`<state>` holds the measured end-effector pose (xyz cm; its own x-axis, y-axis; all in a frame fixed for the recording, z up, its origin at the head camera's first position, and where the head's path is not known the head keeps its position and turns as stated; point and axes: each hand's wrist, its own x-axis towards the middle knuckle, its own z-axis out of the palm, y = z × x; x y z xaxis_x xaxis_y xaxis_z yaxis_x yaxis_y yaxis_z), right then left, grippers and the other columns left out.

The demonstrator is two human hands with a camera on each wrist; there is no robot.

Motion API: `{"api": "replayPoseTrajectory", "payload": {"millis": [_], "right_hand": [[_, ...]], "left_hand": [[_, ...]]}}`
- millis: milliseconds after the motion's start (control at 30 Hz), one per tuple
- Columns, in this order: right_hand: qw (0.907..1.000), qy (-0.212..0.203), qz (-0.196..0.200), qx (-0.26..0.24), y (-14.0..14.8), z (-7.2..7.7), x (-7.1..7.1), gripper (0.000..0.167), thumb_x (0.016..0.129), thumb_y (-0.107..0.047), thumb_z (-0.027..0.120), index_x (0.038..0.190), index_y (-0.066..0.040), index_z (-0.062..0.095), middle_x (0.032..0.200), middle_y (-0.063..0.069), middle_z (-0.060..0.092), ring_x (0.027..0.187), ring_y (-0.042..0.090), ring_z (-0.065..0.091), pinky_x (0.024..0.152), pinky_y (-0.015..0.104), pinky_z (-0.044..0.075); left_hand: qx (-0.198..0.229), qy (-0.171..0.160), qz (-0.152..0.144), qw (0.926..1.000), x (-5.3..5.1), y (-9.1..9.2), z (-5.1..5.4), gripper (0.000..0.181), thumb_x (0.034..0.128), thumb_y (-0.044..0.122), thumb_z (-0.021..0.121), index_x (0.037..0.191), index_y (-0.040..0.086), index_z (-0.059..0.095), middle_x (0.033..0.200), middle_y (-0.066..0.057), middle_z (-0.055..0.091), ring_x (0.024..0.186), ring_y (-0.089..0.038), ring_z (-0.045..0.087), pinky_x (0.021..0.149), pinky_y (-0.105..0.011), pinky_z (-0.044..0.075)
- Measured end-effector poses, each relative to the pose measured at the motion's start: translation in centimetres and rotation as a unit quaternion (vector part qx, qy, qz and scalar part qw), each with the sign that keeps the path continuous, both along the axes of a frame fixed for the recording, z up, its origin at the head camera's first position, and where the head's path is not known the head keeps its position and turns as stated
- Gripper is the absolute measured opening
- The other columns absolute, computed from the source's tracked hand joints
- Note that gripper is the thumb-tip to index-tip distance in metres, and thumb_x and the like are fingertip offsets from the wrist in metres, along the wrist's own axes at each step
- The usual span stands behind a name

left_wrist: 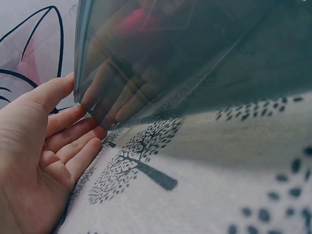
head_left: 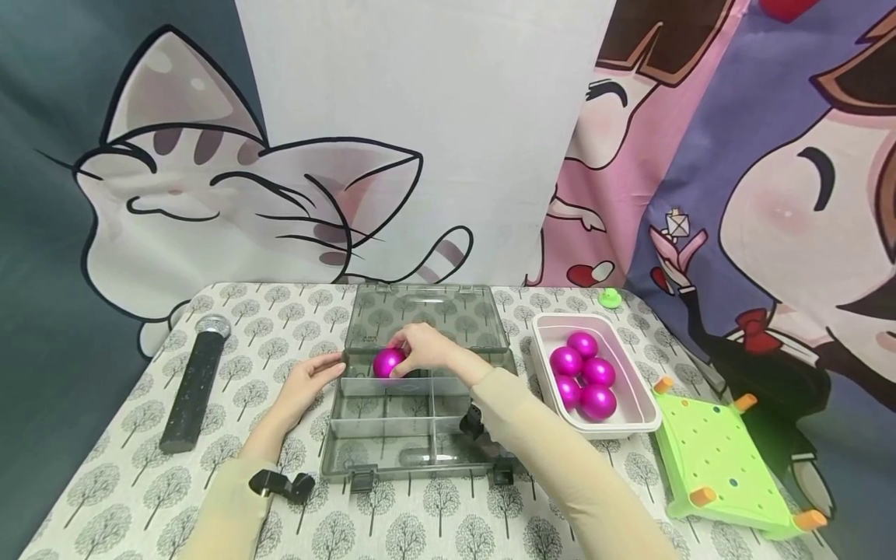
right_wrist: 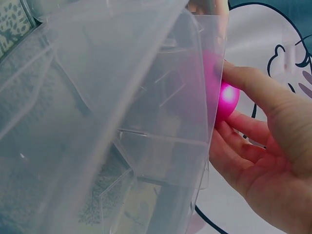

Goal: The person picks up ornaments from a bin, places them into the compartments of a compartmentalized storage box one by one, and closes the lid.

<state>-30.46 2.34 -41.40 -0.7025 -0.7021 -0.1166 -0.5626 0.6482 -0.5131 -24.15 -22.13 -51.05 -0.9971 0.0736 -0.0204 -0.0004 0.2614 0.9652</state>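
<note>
A smoky clear compartment box [head_left: 383,448] lies with its lid [head_left: 427,317] folded back on the far side. Inside its back left compartment, my right hand [head_left: 425,348] grips a shiny magenta ball [head_left: 387,362]. Seen from the right wrist, fingers and thumb are around the ball [right_wrist: 227,97], partly behind a translucent divider [right_wrist: 175,107]. My left hand [head_left: 306,386] touches the box's left side near the back corner. The left wrist view has that hand [left_wrist: 53,141] with fairly straight fingers, thumb and fingertips against the box wall [left_wrist: 204,63].
Right of the box stands a white tub [head_left: 640,408] with several magenta balls [head_left: 597,372]. A black microphone [head_left: 192,389] lies at the left. Further right are a green pegged stand [head_left: 724,459] and a small green duck [head_left: 610,298]. A printed curtain [head_left: 434,117] hangs behind the table.
</note>
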Motion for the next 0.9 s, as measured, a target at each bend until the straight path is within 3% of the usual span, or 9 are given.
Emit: {"api": "replayPoseTrajectory", "payload": {"millis": [367, 533, 700, 900], "right_hand": [[1.0, 0.004, -0.008, 0.003, -0.2, 0.5, 0.2, 0.038, 0.081, -0.016, 0.081, 0.115, -0.003, 0.069, 0.111, 0.009, 0.071, 0.098, 0.019, 0.067, 0.083, 0.023, 0.055], [0.9996, 0.017, -0.011, -0.02, 0.1, 1.1, 0.1, 0.037, 0.082, -0.015, 0.079, 0.115, -0.001, 0.068, 0.112, 0.01, 0.071, 0.099, 0.021, 0.067, 0.084, 0.024, 0.056], [0.9967, 0.04, -0.019, -0.068, 0.9, 3.1, 0.5, 0.034, 0.083, -0.013, 0.077, 0.113, -0.001, 0.067, 0.109, 0.011, 0.071, 0.099, 0.025, 0.067, 0.087, 0.024, 0.055], [0.9847, 0.114, -0.032, -0.128, 3.0, 6.3, 1.5, 0.029, 0.083, -0.01, 0.076, 0.11, -0.001, 0.068, 0.106, 0.011, 0.071, 0.098, 0.023, 0.067, 0.089, 0.024, 0.056]], "left_hand": [[-0.002, -0.006, -0.003, 1.0, 0.0, -0.1, -0.1, 0.057, 0.0986, 0.031, 0.059, 0.142, -0.004, 0.045, 0.145, -0.023, 0.049, 0.135, -0.036, 0.046, 0.115, -0.047, 0.034], [-0.006, -0.001, -0.001, 1.0, 0.0, -0.1, -0.1, 0.057, 0.0987, 0.031, 0.059, 0.142, -0.004, 0.045, 0.145, -0.024, 0.049, 0.135, -0.037, 0.046, 0.115, -0.048, 0.034], [-0.007, 0.001, 0.0, 1.0, -0.1, -0.1, -0.1, 0.056, 0.0987, 0.03, 0.059, 0.141, -0.004, 0.045, 0.144, -0.023, 0.049, 0.135, -0.037, 0.046, 0.115, -0.047, 0.033], [-0.004, 0.0, -0.003, 1.0, 0.1, -0.1, 0.0, 0.057, 0.0985, 0.031, 0.059, 0.142, -0.004, 0.045, 0.145, -0.024, 0.048, 0.136, -0.038, 0.045, 0.116, -0.048, 0.033]]}}
